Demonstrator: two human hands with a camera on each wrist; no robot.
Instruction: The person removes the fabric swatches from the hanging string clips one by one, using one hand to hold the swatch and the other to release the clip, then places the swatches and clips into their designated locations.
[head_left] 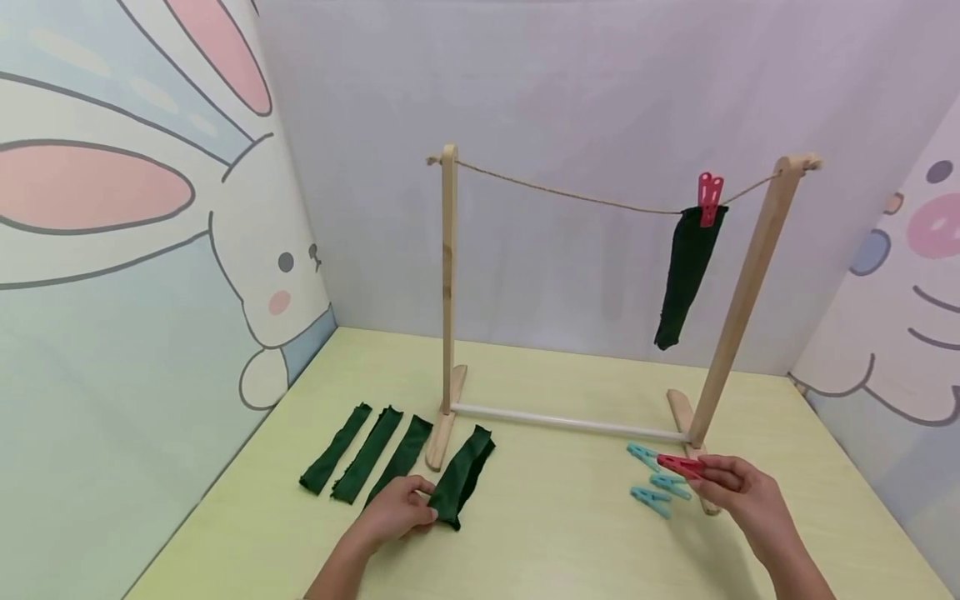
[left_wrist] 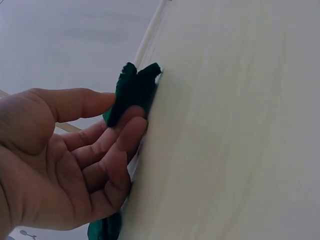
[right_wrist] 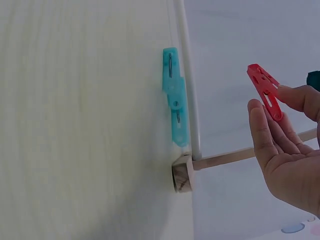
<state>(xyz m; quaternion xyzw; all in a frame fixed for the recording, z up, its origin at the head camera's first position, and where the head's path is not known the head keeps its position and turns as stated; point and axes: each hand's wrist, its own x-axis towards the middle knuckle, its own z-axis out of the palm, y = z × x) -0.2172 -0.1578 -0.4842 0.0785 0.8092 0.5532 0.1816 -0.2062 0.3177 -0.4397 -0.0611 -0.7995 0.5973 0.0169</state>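
My left hand (head_left: 397,505) pinches the near end of a dark green cloth strip (head_left: 465,475) between thumb and fingers; the strip's far end lies toward the rack. In the left wrist view the cloth (left_wrist: 135,90) is folded between thumb and fingertips, close over the table. My right hand (head_left: 742,493) holds a red clothespin (head_left: 678,465) above the table at the right. Thumb and fingers grip it by one end in the right wrist view, where the clothespin (right_wrist: 265,90) points away from the palm. Several light blue clothespins (head_left: 651,500) lie just left of that hand.
A wooden rack with a left post (head_left: 448,283), a right post (head_left: 742,308) and a white bottom bar (head_left: 570,422) carries a sagging rope (head_left: 570,196). Near its right end, another green strip (head_left: 686,275) hangs under a red clothespin (head_left: 709,198). More green strips (head_left: 367,454) lie at left.
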